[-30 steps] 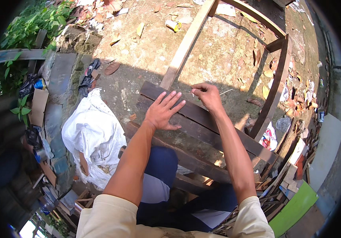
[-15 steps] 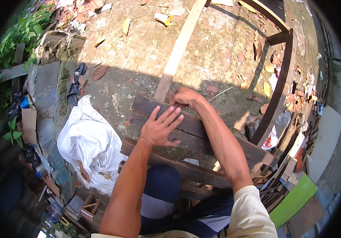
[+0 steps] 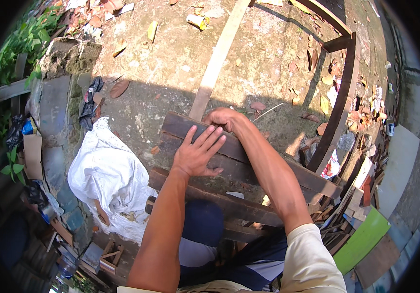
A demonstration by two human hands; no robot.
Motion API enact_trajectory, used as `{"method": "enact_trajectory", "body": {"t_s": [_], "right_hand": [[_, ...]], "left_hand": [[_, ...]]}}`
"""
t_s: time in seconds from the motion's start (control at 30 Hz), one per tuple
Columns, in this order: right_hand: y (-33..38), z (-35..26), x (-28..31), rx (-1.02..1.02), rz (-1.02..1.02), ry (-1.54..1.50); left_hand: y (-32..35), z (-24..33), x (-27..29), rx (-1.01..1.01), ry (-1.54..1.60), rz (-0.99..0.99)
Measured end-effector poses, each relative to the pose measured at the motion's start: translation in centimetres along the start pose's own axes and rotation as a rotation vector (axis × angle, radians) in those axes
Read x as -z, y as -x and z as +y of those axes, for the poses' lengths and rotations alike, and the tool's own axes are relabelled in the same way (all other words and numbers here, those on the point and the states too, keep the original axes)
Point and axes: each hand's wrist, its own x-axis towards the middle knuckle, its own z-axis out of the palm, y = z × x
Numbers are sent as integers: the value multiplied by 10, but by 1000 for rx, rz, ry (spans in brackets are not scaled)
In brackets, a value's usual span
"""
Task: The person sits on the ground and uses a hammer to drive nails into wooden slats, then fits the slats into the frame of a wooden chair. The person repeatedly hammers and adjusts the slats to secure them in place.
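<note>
Pressing flat with spread fingers, left hand (image 3: 198, 155) steadies dark planks (image 3: 239, 168); right hand (image 3: 222, 117) curls over their edge.

We press our left hand (image 3: 198, 157) flat, fingers spread, on dark wooden planks (image 3: 249, 168) stacked over the dirt ground (image 3: 171, 73). Our right hand (image 3: 223, 118) curls over the planks' far edge, beside a pale long board (image 3: 215, 61). A white sack (image 3: 107, 178) lies left of the planks.
</note>
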Motion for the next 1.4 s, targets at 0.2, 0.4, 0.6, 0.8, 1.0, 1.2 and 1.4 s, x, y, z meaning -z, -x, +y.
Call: {"method": "enact_trajectory", "body": {"t_s": [0.2,0.4,0.6,0.8,1.0,1.2,1.4], "right_hand": [[-3,12,6,60,-15,-344],[21,2,36,190,-5,-891],[26,1,13,127,202,-165],[-9,11,11,-17,-12,-108],[36,-12,28,135,98,-646],[65,-83,25,477,243,-90],[25,-113,-32,599,319,1104]], "left_hand": [[-3,2,0,-11,-1,6],[-3,2,0,-14,6,14],[-1,1,2,-5,0,-23],[-5,2,2,-25,3,-23],[0,0,1,-11,22,-13],[-4,2,4,-23,30,-4],[-2,1,4,-15,37,-7]]}}
